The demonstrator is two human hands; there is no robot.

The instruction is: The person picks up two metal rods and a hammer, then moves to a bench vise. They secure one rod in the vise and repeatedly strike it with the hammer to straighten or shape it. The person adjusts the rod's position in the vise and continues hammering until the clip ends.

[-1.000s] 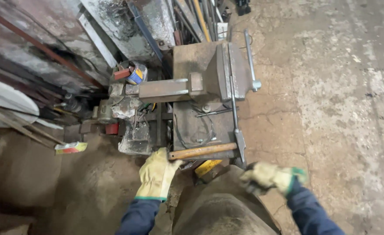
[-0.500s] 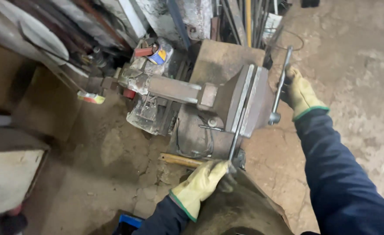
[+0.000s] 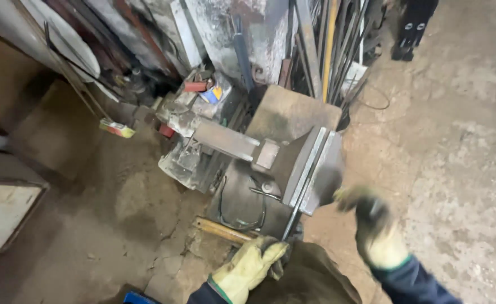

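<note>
the gloved left hand (image 3: 248, 267) grips the lower end of the vise handle bar (image 3: 297, 205); the blurred right hand (image 3: 374, 231) hovers beside the bench vise (image 3: 304, 163), grip unclear.

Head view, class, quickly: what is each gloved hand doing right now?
Left hand: closed on the lower end of the vise handle bar, by the wooden handle.
Right hand: motion-blurred beside the vise; grip cannot be told.
</note>
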